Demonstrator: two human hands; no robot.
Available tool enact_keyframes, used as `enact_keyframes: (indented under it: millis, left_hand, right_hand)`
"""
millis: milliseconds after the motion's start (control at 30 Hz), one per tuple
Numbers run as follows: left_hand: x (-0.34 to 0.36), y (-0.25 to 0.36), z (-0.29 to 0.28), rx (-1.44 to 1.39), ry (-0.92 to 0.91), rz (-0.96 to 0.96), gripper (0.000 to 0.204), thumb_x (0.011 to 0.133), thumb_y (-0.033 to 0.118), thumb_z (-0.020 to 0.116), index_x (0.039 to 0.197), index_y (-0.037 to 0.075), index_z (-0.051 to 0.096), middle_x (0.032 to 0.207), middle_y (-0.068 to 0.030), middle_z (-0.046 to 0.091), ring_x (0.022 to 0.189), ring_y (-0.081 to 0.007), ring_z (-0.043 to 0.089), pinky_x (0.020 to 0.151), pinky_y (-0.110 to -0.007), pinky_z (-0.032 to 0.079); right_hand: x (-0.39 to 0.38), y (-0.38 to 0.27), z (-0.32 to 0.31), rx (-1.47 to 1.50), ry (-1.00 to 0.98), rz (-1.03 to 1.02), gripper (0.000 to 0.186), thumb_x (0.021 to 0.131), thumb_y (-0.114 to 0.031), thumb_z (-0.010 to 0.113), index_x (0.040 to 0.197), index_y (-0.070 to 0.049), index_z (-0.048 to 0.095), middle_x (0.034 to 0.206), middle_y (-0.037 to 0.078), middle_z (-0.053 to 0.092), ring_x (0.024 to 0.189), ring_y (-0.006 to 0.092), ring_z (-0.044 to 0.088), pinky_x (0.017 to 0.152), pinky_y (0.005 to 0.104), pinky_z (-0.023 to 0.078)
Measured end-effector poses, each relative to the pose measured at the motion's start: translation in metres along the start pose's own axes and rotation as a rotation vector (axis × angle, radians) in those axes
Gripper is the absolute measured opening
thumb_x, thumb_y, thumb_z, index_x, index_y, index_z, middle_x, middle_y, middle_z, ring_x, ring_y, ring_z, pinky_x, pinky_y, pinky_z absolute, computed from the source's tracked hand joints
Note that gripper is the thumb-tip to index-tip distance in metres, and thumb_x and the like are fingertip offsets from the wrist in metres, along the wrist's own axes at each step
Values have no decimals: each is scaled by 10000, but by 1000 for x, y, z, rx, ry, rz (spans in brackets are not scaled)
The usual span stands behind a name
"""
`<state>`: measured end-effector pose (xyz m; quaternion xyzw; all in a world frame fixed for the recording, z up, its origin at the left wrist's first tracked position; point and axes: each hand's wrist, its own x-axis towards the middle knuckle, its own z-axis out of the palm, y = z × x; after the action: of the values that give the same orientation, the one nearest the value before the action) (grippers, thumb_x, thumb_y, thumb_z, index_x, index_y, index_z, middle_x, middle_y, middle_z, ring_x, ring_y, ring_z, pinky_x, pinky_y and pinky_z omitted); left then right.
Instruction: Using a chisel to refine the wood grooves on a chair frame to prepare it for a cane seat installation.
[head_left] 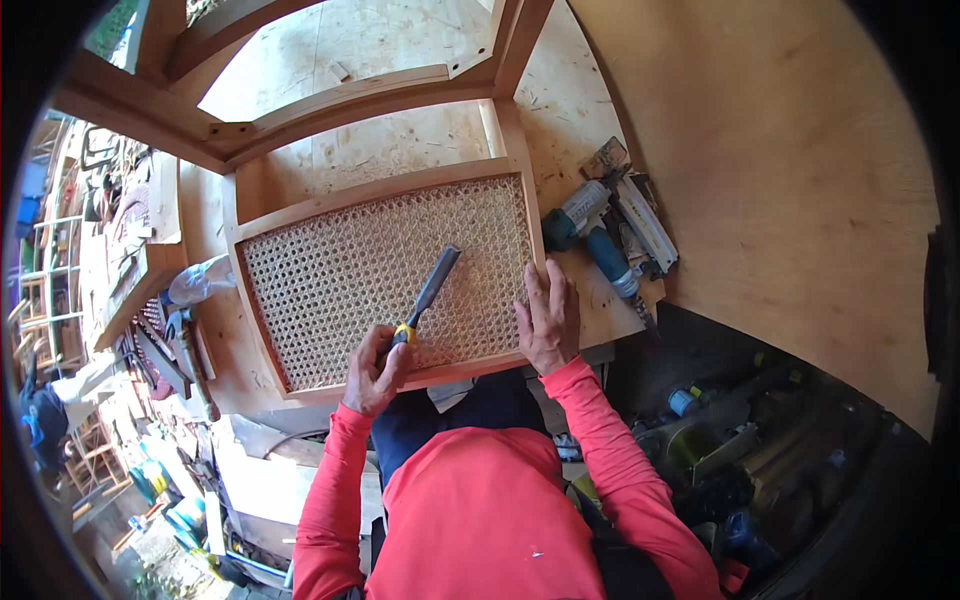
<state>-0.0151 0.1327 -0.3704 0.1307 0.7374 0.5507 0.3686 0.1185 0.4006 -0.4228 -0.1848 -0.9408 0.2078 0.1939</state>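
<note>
A wooden chair frame (350, 110) lies on the workbench, its woven cane panel (350, 270) facing up in front of me. My left hand (383, 368), at the panel's near edge, is closed round the yellow and black handle of a chisel (437, 280). The chisel's flat metal blade points away and a little to the right, over the cane. My right hand (548, 318) rests on the right rail of the panel's frame near its front corner, fingers stretched out and holding nothing.
Right of the frame lie a teal power tool (580, 215) and a teal drill (612, 262). On the left are a hammer (192, 360) and a clear plastic bag (202, 280). A large plywood sheet (800, 180) stands at the right. Small wood scraps lie on the bench (400, 140).
</note>
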Motion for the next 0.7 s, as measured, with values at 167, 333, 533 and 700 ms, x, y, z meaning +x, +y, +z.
enact_keyframes:
  millis: [167, 333, 533, 700]
  left_hand:
    - [1, 0, 4, 0, 27, -3, 197, 1064, 202, 623, 1104, 16, 575, 758, -17, 649, 595, -48, 548, 526, -237, 432]
    - [-5, -9, 5, 7, 93, 114, 164, 1078, 175, 590, 1090, 15, 556, 713, -16, 601, 546, -56, 479, 488, -245, 384]
    - [-15, -8, 5, 221, 180, 245, 277, 998, 199, 703, 1164, 7, 591, 844, -64, 648, 738, -115, 553, 675, -297, 477]
    - [-46, -8, -2, 232, 371, 226, 237, 996, 186, 715, 1116, 4, 620, 833, -49, 616, 726, -106, 540, 654, -283, 462]
  right_hand:
    - [-6, 9, 2, 79, 26, -7, 633, 904, -116, 730, 1493, -13, 524, 1460, 282, 471, 1270, 474, 530, 1069, 525, 461]
    - [5, 7, -7, 74, 73, -90, 520, 916, -86, 691, 1417, -10, 572, 1439, 268, 503, 1277, 470, 530, 1088, 525, 448]
    - [54, -12, -15, 16, 158, -175, 482, 924, -91, 666, 1376, 42, 563, 1486, 235, 509, 1347, 434, 513, 1135, 518, 422]
    - [97, -35, 29, -107, 91, -253, 713, 941, -288, 711, 1507, 55, 448, 1542, 242, 466, 1455, 443, 420, 1235, 538, 317]
